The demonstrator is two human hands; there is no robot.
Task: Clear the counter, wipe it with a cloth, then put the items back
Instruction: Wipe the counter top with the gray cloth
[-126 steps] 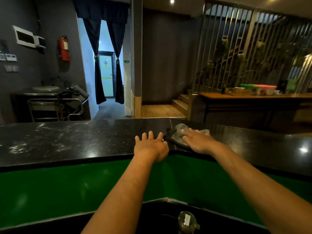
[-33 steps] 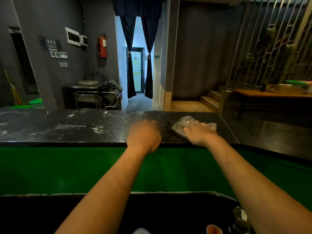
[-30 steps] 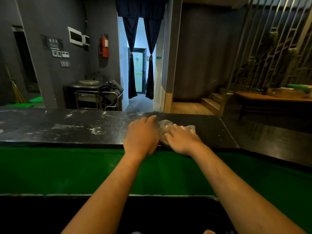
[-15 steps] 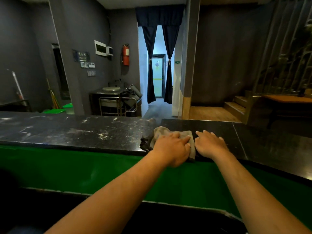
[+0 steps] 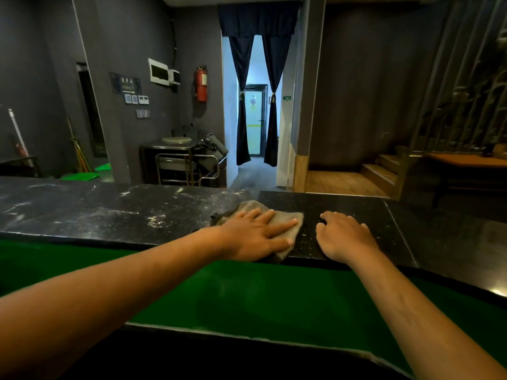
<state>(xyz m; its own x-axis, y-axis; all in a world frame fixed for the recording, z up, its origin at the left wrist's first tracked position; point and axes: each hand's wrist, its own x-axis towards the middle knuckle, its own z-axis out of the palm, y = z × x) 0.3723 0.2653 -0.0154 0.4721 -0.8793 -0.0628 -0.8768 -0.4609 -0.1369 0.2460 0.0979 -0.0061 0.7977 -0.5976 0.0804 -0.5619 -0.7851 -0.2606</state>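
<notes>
A black speckled stone counter (image 5: 109, 212) runs across the view on top of a green panel. A grey cloth (image 5: 253, 208) lies on it near the front edge. My left hand (image 5: 258, 234) lies flat on the cloth with straight, spread fingers, pressing it down. My right hand (image 5: 344, 237) rests on the bare counter just right of the cloth, its fingers loosely bent, holding nothing. White smears mark the counter to the left of the cloth.
Beyond the counter stand a metal trolley (image 5: 186, 165) and a curtained doorway (image 5: 256, 119). A red fire extinguisher (image 5: 200, 83) hangs on the grey wall. Wooden steps (image 5: 381, 171) and a wooden table (image 5: 466, 163) are at the right.
The cloth passed from under my right hand to under my left hand. My right hand now rests on the bare counter beside it. The view has swung left along the counter.
</notes>
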